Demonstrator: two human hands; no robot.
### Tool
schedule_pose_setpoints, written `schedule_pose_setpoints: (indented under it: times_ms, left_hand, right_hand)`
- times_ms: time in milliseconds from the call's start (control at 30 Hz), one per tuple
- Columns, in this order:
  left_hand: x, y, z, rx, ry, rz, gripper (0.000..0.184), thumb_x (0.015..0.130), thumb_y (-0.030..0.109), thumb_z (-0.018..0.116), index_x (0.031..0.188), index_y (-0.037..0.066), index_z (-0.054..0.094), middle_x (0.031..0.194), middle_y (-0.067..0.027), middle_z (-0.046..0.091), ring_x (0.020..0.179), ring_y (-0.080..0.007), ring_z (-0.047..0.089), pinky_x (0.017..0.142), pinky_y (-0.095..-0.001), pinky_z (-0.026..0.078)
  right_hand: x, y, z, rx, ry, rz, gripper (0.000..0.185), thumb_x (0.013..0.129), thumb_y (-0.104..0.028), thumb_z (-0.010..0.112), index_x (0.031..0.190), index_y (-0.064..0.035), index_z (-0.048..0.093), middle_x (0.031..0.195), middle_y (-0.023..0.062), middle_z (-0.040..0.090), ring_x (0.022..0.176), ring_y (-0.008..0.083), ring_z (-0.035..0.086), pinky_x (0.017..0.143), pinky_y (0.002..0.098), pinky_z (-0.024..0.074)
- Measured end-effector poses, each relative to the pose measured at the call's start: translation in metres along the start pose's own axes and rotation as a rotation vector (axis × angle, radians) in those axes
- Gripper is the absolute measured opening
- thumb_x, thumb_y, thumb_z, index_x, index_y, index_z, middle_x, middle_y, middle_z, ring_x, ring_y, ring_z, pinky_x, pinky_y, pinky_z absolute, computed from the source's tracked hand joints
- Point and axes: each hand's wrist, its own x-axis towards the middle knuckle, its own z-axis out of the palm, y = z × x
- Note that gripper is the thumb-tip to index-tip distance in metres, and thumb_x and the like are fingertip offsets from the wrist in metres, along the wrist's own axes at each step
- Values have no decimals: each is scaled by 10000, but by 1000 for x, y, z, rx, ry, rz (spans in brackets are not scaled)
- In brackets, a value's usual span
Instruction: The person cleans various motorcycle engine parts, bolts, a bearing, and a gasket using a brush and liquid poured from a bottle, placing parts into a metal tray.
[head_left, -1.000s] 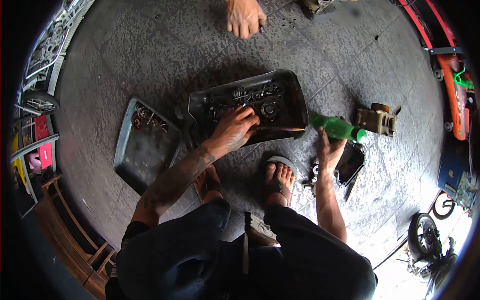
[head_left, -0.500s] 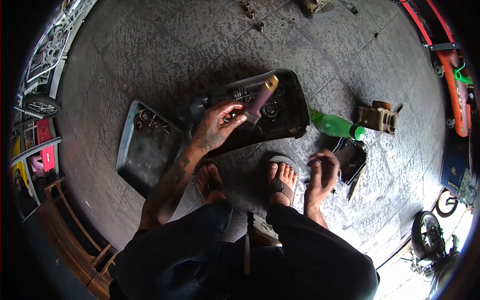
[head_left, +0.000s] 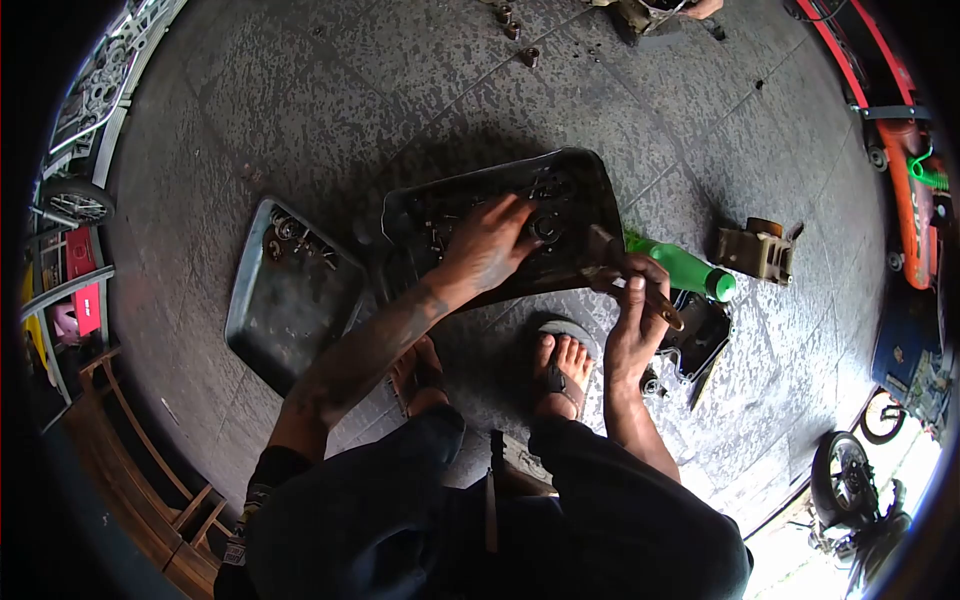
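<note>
My left hand [head_left: 490, 245] reaches into the black tray [head_left: 400, 200]. Its fingers are bent, with the thumb apart from them, beside a dark round metal part [head_left: 547, 228]. No object shows between them. My right hand [head_left: 637, 320] is closed around a paintbrush [head_left: 672, 315], whose bristle end points up and left over the tray's right edge. Small dark metal parts [head_left: 435, 235] lie in the tray, partly hidden by my left hand. A green bottle [head_left: 685, 268] lies on its side just beyond my right hand.
To the left is a second tray [head_left: 260, 310] with small metal parts [head_left: 290, 235]. A dark casing [head_left: 703, 335] and a metal block [head_left: 757, 250] sit at right. Small cylindrical pieces [head_left: 530, 57] dot the far floor. Another person's hand [head_left: 703, 8] is by an engine part [head_left: 645, 18].
The paintbrush has passed from my left hand to my right. My left hand has moved right and down into the black tray. Another person's hand has appeared at the top.
</note>
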Motion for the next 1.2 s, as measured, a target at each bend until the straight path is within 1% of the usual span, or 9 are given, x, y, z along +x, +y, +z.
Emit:
schedule_pose_setpoints:
  times_ms: [200, 300, 367, 433, 600, 700, 800, 967, 1200]
  left_hand:
    - [7, -5, 29, 339, 56, 188, 502, 761, 288, 747, 1131, 5, 560, 1049, -137, 542, 1012, -342, 557, 878, -437, 461]
    - [-1, -1, 13, 330, -32, 1, 472, 772, 227, 763, 1125, 31, 518, 1068, -129, 545, 1036, -285, 567, 849, -416, 489]
    - [-13, -11, -1, -290, -9, -322, 486, 795, 135, 763, 1132, 63, 420, 1086, -124, 562, 1046, -211, 583, 775, -345, 524]
    - [-23, -21, -8, -959, 152, -402, 464, 845, 34, 694, 1107, 88, 314, 995, -110, 634, 835, -169, 664, 694, -259, 532]
    - [-42, -11, -47, -1005, 138, -631, 425, 907, 55, 617, 1274, 48, 402, 1022, -105, 640, 833, -180, 677, 663, -276, 523]
    - [-49, -17, -53, -1138, 175, -729, 376, 957, 148, 559, 1305, 49, 457, 1068, -122, 632, 921, -212, 669, 720, -312, 541]
    - [-55, -27, -53, -1515, 299, -664, 315, 990, 233, 493, 1244, 47, 505, 1115, -139, 616, 993, -261, 648, 814, -363, 545]
    - [-62, -40, -46, -1637, 441, -610, 311, 1004, 271, 451, 1199, 49, 548, 1079, -134, 625, 958, -304, 646, 892, -441, 526]
    - [-68, -43, -36, -1852, 413, -532, 350, 997, 261, 443, 1187, -20, 525, 1153, -184, 598, 1096, -337, 587, 1062, -474, 418]
  right_hand:
    - [2, 3, -8, -62, 4, -55, 160, 994, -47, 456, 1098, 42, 539, 1136, 124, 527, 910, 173, 603, 803, 297, 523]
    - [3, 0, -9, -6, 4, -52, 159, 989, -35, 458, 1092, 45, 548, 1134, 118, 529, 919, 173, 599, 816, 295, 515]
    - [5, 2, -11, -9, 20, -62, 159, 989, -42, 464, 1086, 46, 554, 1128, 117, 534, 913, 176, 601, 819, 294, 509]
    - [7, -2, -10, -51, -38, -69, 166, 989, -56, 474, 1093, 47, 552, 1134, 122, 529, 905, 176, 602, 823, 293, 505]
    - [20, -9, -1, -396, -265, -58, 107, 904, -63, 628, 998, -24, 659, 1000, 111, 661, 942, 236, 650, 829, 318, 496]
    - [27, -25, 22, -471, -509, -99, 135, 880, -59, 650, 1008, -19, 666, 969, 124, 669, 866, 280, 696, 711, 358, 546]
    - [33, 7, 42, -530, -636, -225, 153, 875, -104, 659, 1005, -24, 651, 958, 160, 662, 812, 340, 679, 669, 397, 548]
    - [41, 12, 73, -728, -866, -360, 183, 884, -175, 635, 1012, -44, 626, 952, 179, 664, 870, 375, 655, 719, 461, 527]
    - [66, 16, 66, -1078, -728, -209, 220, 853, -189, 664, 1049, -91, 649, 963, 178, 682, 855, 366, 664, 731, 463, 530]
